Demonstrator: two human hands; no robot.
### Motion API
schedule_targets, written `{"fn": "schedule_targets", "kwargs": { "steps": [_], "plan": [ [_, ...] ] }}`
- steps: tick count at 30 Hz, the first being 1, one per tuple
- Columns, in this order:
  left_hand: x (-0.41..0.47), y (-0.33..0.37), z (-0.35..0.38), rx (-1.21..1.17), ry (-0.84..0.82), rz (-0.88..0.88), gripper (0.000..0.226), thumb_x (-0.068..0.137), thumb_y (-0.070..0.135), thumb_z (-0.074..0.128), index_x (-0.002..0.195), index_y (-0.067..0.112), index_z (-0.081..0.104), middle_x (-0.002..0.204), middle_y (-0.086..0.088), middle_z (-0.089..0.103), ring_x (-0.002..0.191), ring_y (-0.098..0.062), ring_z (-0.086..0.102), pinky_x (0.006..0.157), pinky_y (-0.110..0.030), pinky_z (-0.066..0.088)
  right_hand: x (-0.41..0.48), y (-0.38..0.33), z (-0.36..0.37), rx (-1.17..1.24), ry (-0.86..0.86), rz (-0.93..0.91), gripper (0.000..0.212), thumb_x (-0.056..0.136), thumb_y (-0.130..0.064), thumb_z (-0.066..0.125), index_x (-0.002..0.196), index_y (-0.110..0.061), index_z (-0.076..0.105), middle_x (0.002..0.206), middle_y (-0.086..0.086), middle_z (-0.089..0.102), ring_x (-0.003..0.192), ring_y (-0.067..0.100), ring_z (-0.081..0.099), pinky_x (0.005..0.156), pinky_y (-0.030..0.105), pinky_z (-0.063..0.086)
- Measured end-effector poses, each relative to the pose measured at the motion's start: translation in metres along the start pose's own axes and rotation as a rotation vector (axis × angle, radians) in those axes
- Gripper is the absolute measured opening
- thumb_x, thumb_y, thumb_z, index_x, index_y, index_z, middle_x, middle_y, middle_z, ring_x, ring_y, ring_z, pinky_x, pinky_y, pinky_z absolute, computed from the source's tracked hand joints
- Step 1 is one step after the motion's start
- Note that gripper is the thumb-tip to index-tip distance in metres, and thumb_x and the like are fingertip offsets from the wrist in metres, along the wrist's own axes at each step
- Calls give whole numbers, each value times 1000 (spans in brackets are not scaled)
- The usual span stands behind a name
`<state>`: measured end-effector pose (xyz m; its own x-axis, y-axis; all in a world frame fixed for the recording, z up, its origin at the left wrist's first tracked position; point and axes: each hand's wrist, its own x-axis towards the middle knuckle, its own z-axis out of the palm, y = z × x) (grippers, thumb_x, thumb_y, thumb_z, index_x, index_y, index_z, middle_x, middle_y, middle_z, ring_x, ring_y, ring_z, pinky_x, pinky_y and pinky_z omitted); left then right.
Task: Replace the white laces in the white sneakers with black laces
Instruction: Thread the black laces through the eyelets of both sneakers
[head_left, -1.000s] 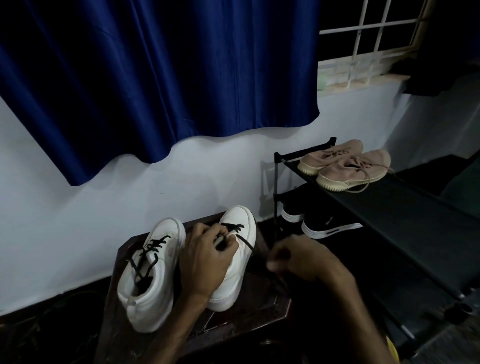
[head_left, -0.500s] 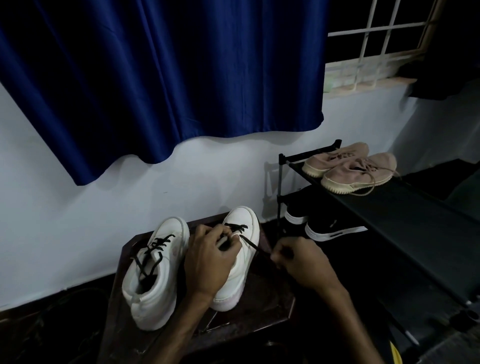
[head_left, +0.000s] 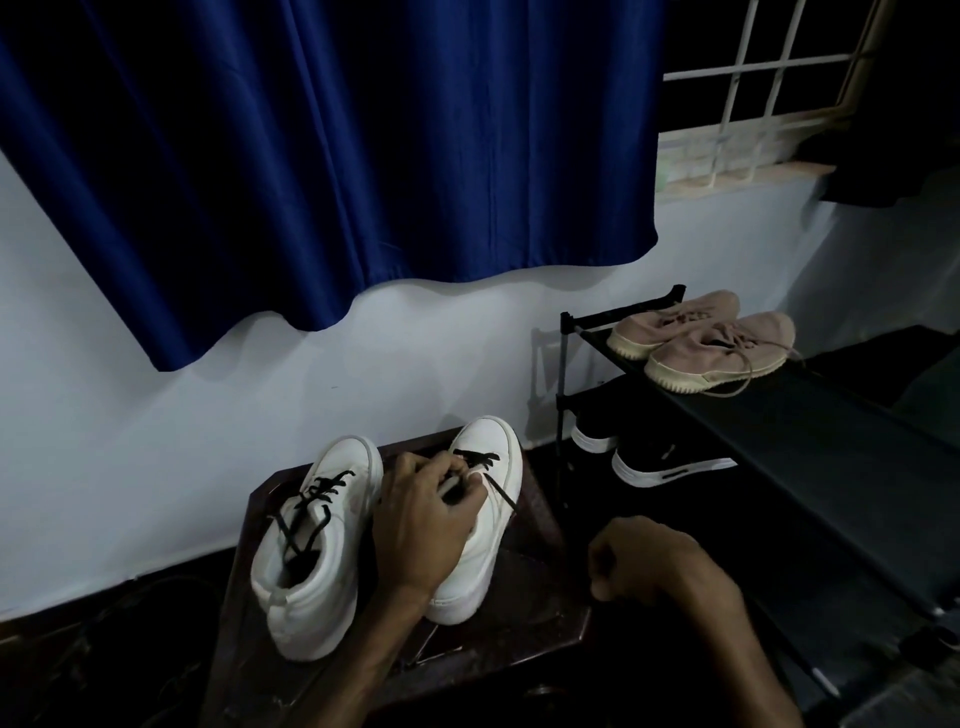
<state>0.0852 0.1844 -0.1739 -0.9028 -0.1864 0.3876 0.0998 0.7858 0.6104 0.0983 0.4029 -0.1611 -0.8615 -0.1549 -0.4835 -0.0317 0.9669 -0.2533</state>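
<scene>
A small dark wooden table (head_left: 535, 618) lies under the left hand (head_left: 421, 525), just left of the right hand (head_left: 654, 561). Beyond the right hand stands a black shoe rack (head_left: 789, 436). It has a pair of dusty pink sneakers (head_left: 722, 353) on its top shelf and black shoes with white soles (head_left: 670, 465) on the shelf below. High above the left hand, a dark blue curtain (head_left: 322, 156) hangs before the white wall (head_left: 130, 457). A window with a white grille (head_left: 753, 93) is high above the right hand.

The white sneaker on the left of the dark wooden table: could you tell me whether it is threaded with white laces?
No, the white sneaker on the left carries black laces crisscrossed up its front.
</scene>
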Motion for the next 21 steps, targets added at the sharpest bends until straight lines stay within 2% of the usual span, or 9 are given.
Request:
{"fn": "schedule_targets", "kwargs": {
  "steps": [2, 6, 8, 12, 13, 15, 17, 18, 21],
  "plan": [
    [0, 1, 1, -14, 1, -10, 12, 77, 42, 67, 80, 30, 66, 85, 8, 52, 79, -14, 57, 66, -26, 41, -3, 5, -4, 42, 56, 14, 19, 80, -36, 69, 99, -31, 70, 108, -7, 70, 101, 14, 66, 83, 28, 50],
    [-1, 0, 2, -42, 0, -11, 12, 76, 42, 67, 80, 31, 65, 85, 8, 52, 80, -13, 57, 67, -27, 45, 26, -35, -8, 388, 467, -175, 26, 87, -52, 62, 95, -27, 66, 94, -6, 69, 88, 16, 65, 79, 36, 53],
    [-2, -1, 2, -46, -6, -5, 13, 76, 43, 67, 82, 31, 65, 85, 8, 52, 81, -12, 57, 67, -26, 45, 39, -58, -1, 476, 508, -258, 19, 87, -46, 64, 89, -27, 63, 86, -6, 69, 82, 16, 65, 76, 39, 53],
    [0, -1, 2, -37, 3, -6, 15, 77, 46, 65, 82, 32, 64, 85, 8, 52, 82, -10, 56, 67, -22, 40, 42, -67, 14, 470, 637, -218, 9, 83, -27, 65, 81, -26, 56, 79, -5, 68, 80, 22, 66, 68, 36, 52],
    [1, -1, 2, -31, 8, -10, 15, 77, 46, 64, 82, 32, 64, 85, 8, 52, 82, -10, 57, 67, -23, 41, 37, -59, 15, 403, 623, -169, 6, 83, -28, 64, 83, -27, 58, 81, -5, 69, 82, 22, 66, 67, 33, 50],
    [1, -1, 2, -8, 7, -18, 15, 78, 46, 64, 82, 31, 65, 85, 8, 52, 82, -12, 58, 67, -25, 45, 22, -38, 14, 236, 426, -58, 6, 84, -33, 63, 88, -28, 62, 86, -6, 70, 87, 19, 67, 71, 29, 49],
    [1, -1, 3, -3, -1, -20, 15, 78, 46, 64, 81, 31, 65, 85, 8, 53, 82, -13, 58, 67, -27, 46, 8, -26, 8, 238, 181, -47, 7, 87, -34, 63, 84, -28, 64, 77, -7, 72, 80, 11, 69, 73, 27, 51],
    [1, -1, 3, -10, 5, -20, 15, 77, 46, 64, 80, 31, 65, 85, 8, 53, 82, -13, 58, 67, -26, 46, 5, -25, 4, 228, 137, -55, 9, 88, -34, 62, 84, -26, 64, 76, -8, 72, 78, 9, 69, 73, 27, 51],
    [1, -4, 4, -113, -14, -28, 16, 83, 45, 64, 81, 30, 68, 86, 7, 55, 84, -12, 58, 72, -24, 43, 15, -35, -5, 218, 323, -100, 18, 89, -36, 62, 76, -24, 58, 86, -4, 71, 84, 15, 67, 71, 29, 48]
  ]
}}
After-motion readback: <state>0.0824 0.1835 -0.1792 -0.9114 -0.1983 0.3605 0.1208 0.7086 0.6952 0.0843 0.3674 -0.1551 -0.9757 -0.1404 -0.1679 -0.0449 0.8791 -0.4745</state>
